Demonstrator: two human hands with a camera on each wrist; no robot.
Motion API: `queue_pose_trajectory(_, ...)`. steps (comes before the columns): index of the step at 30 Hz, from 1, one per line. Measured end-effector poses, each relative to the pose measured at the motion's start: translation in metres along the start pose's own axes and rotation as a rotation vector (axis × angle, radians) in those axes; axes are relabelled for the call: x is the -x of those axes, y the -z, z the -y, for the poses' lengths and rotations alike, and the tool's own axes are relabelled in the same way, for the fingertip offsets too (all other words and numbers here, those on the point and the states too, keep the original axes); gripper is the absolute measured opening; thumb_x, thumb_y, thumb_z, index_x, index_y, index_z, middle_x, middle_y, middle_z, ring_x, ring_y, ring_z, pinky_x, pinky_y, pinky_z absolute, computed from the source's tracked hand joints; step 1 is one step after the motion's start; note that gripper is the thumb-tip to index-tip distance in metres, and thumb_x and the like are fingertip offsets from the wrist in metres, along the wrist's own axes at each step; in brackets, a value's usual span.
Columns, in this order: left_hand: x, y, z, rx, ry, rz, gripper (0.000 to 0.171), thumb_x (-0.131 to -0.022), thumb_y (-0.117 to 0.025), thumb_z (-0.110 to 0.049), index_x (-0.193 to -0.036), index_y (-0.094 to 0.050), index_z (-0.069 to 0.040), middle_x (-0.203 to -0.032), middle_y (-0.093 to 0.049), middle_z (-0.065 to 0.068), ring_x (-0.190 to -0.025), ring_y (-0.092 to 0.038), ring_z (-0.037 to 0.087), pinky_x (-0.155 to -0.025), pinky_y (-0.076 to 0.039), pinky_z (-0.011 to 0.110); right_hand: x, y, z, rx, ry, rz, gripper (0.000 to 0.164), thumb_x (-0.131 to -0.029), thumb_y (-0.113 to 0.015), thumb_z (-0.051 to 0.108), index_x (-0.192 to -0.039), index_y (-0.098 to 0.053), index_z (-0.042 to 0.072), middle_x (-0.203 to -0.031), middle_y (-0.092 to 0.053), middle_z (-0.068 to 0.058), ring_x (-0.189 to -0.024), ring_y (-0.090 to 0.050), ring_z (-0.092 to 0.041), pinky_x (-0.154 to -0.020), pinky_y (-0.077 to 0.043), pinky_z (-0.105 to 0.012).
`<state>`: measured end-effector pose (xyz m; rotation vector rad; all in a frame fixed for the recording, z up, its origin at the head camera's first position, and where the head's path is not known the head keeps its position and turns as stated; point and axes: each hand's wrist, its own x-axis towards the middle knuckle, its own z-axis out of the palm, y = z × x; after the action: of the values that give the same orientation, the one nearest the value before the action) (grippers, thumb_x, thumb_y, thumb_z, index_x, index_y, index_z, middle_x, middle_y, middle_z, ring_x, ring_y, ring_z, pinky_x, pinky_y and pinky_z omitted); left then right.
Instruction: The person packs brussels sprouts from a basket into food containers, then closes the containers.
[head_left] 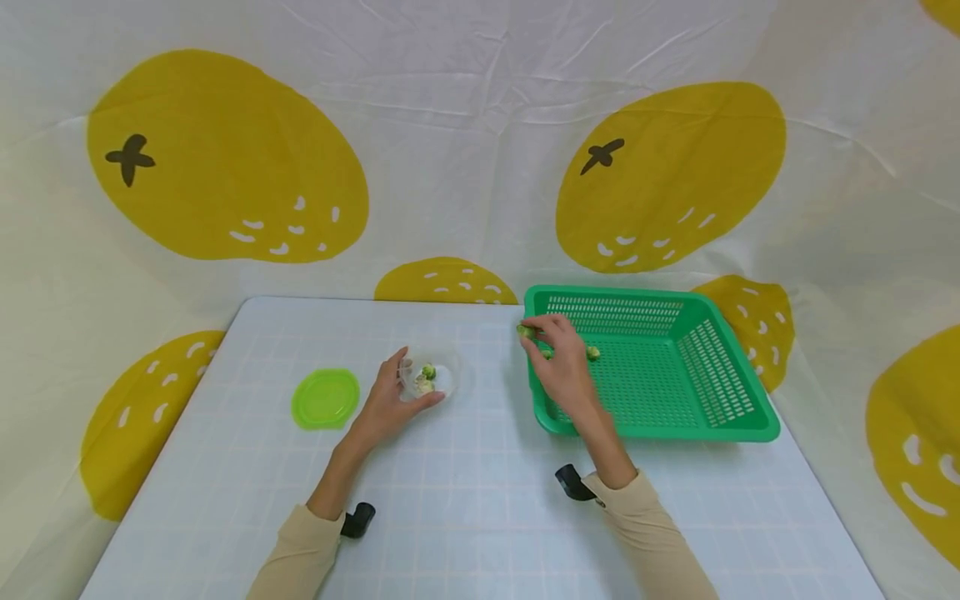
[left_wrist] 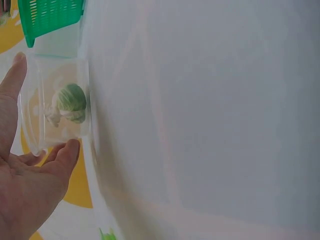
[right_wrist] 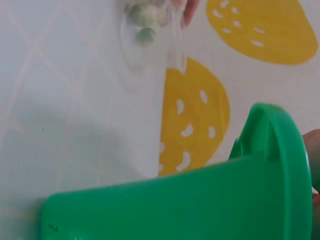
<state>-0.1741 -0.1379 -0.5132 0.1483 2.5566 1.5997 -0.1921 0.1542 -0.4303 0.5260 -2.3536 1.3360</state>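
My left hand (head_left: 390, 400) grips a clear plastic container (head_left: 452, 372) from its left side, thumb on the near wall and fingers round the far one. Inside lie a green Brussels sprout (head_left: 428, 371) and paler pieces (head_left: 425, 387), also visible through the wall in the left wrist view. Over the left rim of a green basket (head_left: 652, 429), my right hand (head_left: 562, 367) pinches a Brussels sprout (head_left: 526, 331) between thumb and fingertips. Below that hand, sprouts (head_left: 593, 353) lie on the basket floor, one partly hidden by the fingers. The basket wall hides most of the right hand in its wrist view.
A bright green lid (head_left: 326, 399) lies flat on the table left of my left hand. The table (head_left: 450, 517) has a pale checked cover. Behind it hangs a white sheet (head_left: 457, 167) printed with big yellow fruit. Each wrist wears a black camera mount (head_left: 358, 520).
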Motion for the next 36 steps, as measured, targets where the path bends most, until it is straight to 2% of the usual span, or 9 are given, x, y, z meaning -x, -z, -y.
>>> queue_pose_trajectory(12, 0.002, 0.002, 0.001, -0.005, 0.000, -0.009, 0.114, -0.084, -0.085, -0.047, -0.164, -0.014, -0.008, -0.164, -0.021, 0.023, -0.150, -0.028, 0.037, -0.120, -0.032, 0.052, -0.002, -0.032, 0.011, -0.102, -0.005, 0.036, 0.020, -0.096, -0.070, -0.003, -0.116, -0.071, -0.004, -0.114, -0.060, -0.017, -0.106, -0.064, -0.030, -0.096, -0.058, -0.039)
queue_pose_trajectory(17, 0.002, 0.002, 0.002, -0.005, 0.006, -0.010, 0.114, -0.084, -0.085, -0.048, -0.164, -0.014, -0.008, -0.164, -0.021, 0.023, -0.150, -0.029, 0.037, -0.120, -0.032, 0.053, -0.003, -0.044, 0.015, -0.093, -0.002, 0.038, 0.022, -0.094, -0.072, -0.003, -0.115, -0.071, -0.004, -0.113, -0.061, -0.017, -0.105, -0.065, -0.029, -0.095, -0.058, -0.034)
queue_pose_trajectory(23, 0.000, 0.000, 0.002, -0.006, -0.004, -0.014, 0.115, -0.084, -0.085, -0.048, -0.164, -0.014, -0.008, -0.164, -0.021, 0.022, -0.150, -0.029, 0.036, -0.119, -0.033, 0.053, -0.004, -0.055, 0.021, -0.083, -0.016, 0.052, 0.022, -0.093, -0.073, -0.003, -0.115, -0.071, -0.005, -0.112, -0.061, -0.018, -0.103, -0.066, -0.029, -0.094, -0.058, -0.033)
queue_pose_trajectory(36, -0.001, -0.003, -0.001, -0.007, 0.009, -0.017, 0.114, -0.084, -0.086, -0.046, -0.164, -0.013, -0.008, -0.164, -0.021, 0.022, -0.149, -0.030, 0.037, -0.119, -0.034, 0.053, 0.000, -0.078, 0.024, -0.104, -0.040, 0.114, 0.022, -0.093, -0.072, -0.004, -0.115, -0.070, -0.007, -0.108, -0.061, -0.019, -0.101, -0.066, -0.032, -0.093, -0.059, -0.040)
